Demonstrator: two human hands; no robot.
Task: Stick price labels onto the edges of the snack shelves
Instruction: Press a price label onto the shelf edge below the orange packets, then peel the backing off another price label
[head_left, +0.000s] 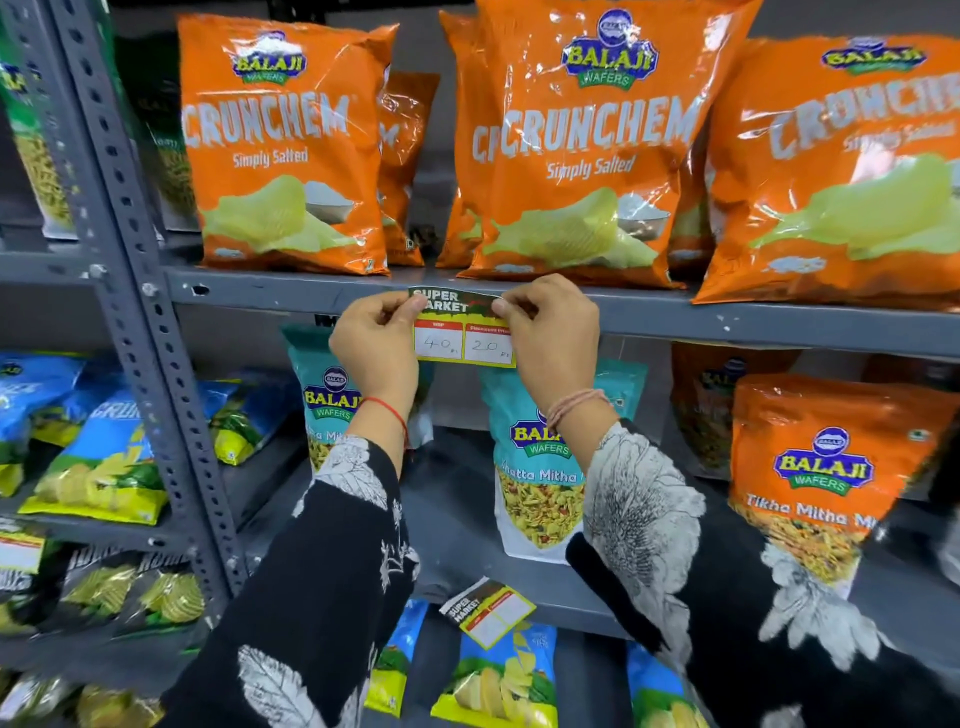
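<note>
- Orange Crunchem bags (283, 145) fill the upper shelf; the rightmost one is cut off by the frame's edge, and others behind the front row show only as slivers.
- Teal Balaji packs (540, 467) on the shelf below are partly hidden by both forearms, so their names read only in part.
- The small print in the label's red header boxes is too blurred to read.
- The price label (464, 332) has a dark green top band reading "SUPER MARKET", a yellow border, and two white boxes with handwritten "40" and "20".
- It sits against the front edge of the grey metal shelf (727, 319) under the orange bags — its top band over the edge, its lower part hanging below.
- The left hand (376, 348) pinches the label's upper left corner, thumb and fingers pressed together on it.
- The right hand (553, 332) pinches the upper right corner the same way — grip closed on the label, thumb tip on the green band.
- Whether the label is already stuck to the edge cannot be told.
- A second label (487, 613) is on the edge of the lower shelf, tilted, well apart from both hands.
</note>
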